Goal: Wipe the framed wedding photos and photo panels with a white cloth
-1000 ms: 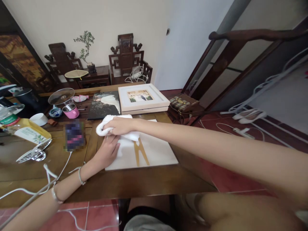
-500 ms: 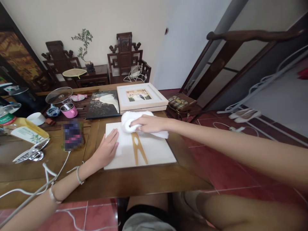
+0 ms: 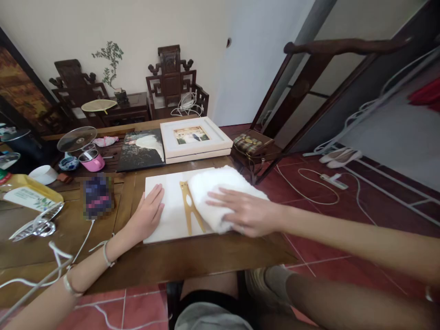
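Note:
A white flat panel [image 3: 168, 220] lies on the wooden table, bearing a gold A-shaped piece [image 3: 188, 201] with an oval hole, like a picture frame's back stand. My left hand [image 3: 148, 213] rests flat on the panel's left edge, fingers stretched out and holding nothing. Over the panel's right side spreads a fluffy white towel [image 3: 220, 181], hiding that part of it. My right hand [image 3: 249, 211] presses on the towel and holds it, fingers extended across it toward the left; its thumb is partly hidden in the cloth.
Behind the panel are stacked white picture frames [image 3: 194, 149] and a dark picture [image 3: 132, 151]. A pink mug [image 3: 92, 160], an oil bottle [image 3: 32, 192], a silvery metal tool [image 3: 39, 224] and cables stand or lie at left. A wooden chair [image 3: 309, 78] and a plaid bag [image 3: 247, 143] are at right.
My right hand and the towel have moved from the panel's top edge toward its right side and nearer me. The gold piece's top end now shows. My left hand stays on the panel.

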The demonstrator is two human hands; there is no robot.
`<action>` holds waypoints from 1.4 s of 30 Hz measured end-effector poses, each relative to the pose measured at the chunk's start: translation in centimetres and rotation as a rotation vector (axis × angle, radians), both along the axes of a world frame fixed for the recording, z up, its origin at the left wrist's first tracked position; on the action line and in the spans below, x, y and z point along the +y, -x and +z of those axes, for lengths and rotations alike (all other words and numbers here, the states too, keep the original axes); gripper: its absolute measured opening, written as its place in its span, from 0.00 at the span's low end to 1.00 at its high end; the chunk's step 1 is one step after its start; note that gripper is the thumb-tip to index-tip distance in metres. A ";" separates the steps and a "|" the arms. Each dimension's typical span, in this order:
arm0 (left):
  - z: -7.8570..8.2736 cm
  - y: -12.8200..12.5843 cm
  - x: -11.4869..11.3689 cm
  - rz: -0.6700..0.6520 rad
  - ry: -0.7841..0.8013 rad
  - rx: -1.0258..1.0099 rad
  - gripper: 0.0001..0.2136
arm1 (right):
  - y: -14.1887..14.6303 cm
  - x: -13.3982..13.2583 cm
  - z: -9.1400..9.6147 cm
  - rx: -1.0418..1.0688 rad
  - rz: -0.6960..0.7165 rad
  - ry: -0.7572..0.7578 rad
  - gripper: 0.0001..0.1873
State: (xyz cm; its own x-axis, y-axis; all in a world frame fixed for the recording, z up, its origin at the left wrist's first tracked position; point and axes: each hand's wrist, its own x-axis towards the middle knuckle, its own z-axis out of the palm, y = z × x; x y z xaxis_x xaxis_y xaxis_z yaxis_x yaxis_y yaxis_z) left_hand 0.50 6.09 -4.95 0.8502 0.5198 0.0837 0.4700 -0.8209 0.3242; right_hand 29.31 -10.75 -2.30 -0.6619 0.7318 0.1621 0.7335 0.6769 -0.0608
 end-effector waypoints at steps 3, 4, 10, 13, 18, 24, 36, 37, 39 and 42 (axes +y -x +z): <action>0.0 -0.1 0.0 0.004 -0.014 0.007 0.24 | 0.6 -2.0 -1.2 0.101 0.209 -0.179 0.07; -0.1 -0.1 0.0 0.004 -0.016 0.008 0.24 | 0.7 -2.4 -1.3 0.115 0.241 -0.204 0.08; -0.3 -0.2 0.2 -0.017 -0.011 0.014 0.24 | 0.3 -1.5 -0.9 0.083 0.110 -0.070 0.08; -0.3 -0.2 0.2 -0.033 -0.018 0.000 0.24 | -0.3 0.7 -0.4 0.064 -0.041 0.036 0.12; -0.4 -0.2 0.2 -0.026 -0.005 0.001 0.24 | -1.2 5.5 0.8 0.053 -0.231 0.145 0.17; -0.2 -0.2 0.3 -0.037 0.006 -0.011 0.24 | -1.7 7.0 0.6 0.036 -0.290 0.116 0.18; -0.2 0.0 0.2 -0.018 0.005 -0.007 0.24 | 1.5 -1.5 -0.4 0.082 0.048 -0.022 0.10; -0.2 0.0 0.2 -0.016 0.004 -0.009 0.24 | 1.6 -1.4 -0.1 0.084 0.034 0.010 0.11; -0.2 0.0 0.2 -0.012 0.003 -0.010 0.24 | 1.5 -0.9 0.4 0.099 -0.022 0.077 0.12; -0.3 0.0 0.2 -0.014 -0.006 -0.010 0.24 | 1.2 0.7 0.7 0.115 -0.106 0.182 0.14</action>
